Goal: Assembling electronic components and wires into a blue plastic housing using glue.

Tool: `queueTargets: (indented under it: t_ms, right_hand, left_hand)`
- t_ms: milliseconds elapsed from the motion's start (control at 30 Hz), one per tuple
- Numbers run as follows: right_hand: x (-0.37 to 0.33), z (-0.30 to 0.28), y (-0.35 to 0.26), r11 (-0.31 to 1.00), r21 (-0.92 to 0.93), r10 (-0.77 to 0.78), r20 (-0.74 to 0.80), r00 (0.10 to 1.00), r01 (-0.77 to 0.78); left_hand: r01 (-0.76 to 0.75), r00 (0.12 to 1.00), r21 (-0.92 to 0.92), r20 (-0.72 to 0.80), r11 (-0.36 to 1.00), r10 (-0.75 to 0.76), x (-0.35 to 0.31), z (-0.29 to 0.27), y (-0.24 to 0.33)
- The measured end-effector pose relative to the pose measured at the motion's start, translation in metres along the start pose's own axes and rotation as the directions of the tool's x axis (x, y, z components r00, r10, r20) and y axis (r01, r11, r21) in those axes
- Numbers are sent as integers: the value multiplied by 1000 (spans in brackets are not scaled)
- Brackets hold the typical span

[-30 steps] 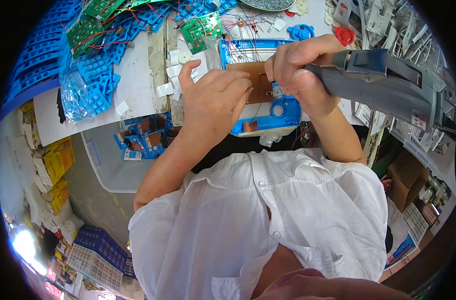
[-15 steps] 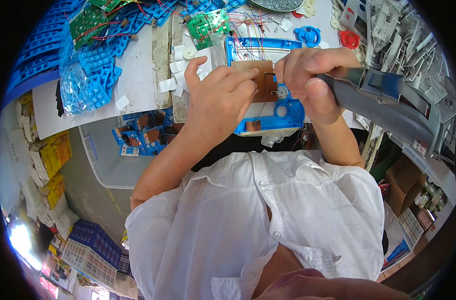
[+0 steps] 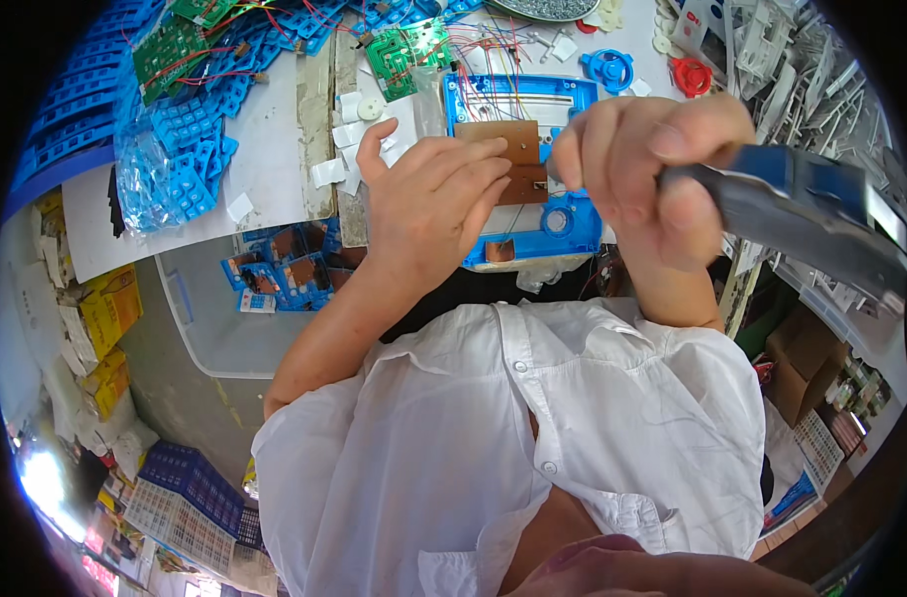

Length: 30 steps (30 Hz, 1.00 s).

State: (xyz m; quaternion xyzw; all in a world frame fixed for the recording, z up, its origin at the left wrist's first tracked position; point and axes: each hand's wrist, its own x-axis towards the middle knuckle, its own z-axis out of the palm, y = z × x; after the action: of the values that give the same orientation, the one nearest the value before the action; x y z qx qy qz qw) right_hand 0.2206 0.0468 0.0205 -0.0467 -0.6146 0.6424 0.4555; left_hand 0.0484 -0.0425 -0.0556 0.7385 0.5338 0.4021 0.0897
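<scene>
A brown circuit board (image 3: 523,184) lies over a blue plastic housing (image 3: 578,239) with a pale inside, on the bench ahead of me. Resting on the board's left part are the outstretched fingers of my left hand (image 3: 428,204), its thumb apart from them. My right hand (image 3: 642,164) is raised to the right of the board. Its fingers are wrapped round a dark grey power tool (image 3: 792,214), whose body reaches off to the right. The tool's working tip is hidden behind the hand. Thin coloured wires (image 3: 493,65) run out at the housing's far side.
Green circuit boards (image 3: 408,55) and blue plastic parts (image 3: 190,124) lie at the far left. White plastic parts (image 3: 811,90) are heaped at the right. Blue and red rings (image 3: 690,76) sit behind the housing. Below the bench's left edge stands a clear bin (image 3: 209,338) containing blue assemblies.
My right hand has lifted away from the board and moved right, carrying the power tool with it. My left hand stays on the board with hardly any shift.
</scene>
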Motion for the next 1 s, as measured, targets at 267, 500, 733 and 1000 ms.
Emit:
queueTargets:
  t_ms: [267,500,733,1000]
  right_hand:
    - [4,9,-10,998,23,58,54,997,-60]
    - [5,11,-8,998,25,58,34,998,-59]
    - [14,8,-10,996,88,-8,113,994,-2]
    - [22,20,-18,993,64,89,119,989,-97]
  left_hand:
    - [20,998,-87,-52,996,-24,-3,0,4]
    - [-4,997,-95,-82,995,-4,1,-3,5]
    - [-7,998,-57,-63,998,4,7,-7,8]
    - [37,999,-42,-27,998,-39,7,-14,10]
